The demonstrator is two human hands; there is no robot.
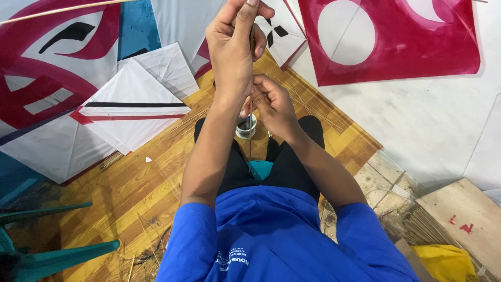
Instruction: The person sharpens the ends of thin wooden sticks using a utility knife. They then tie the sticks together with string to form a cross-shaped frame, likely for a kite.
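Stick (250, 112), thin, stands nearly upright; left hand (232, 49) pinches its top, right hand (271, 104) seems to pinch lower.

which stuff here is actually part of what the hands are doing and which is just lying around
In use:
- left hand and right hand, both gripping the thin stick
- small round container directly below them

Lying about:
- white kites
- red and white kite
- bundle of sticks
- yellow bag
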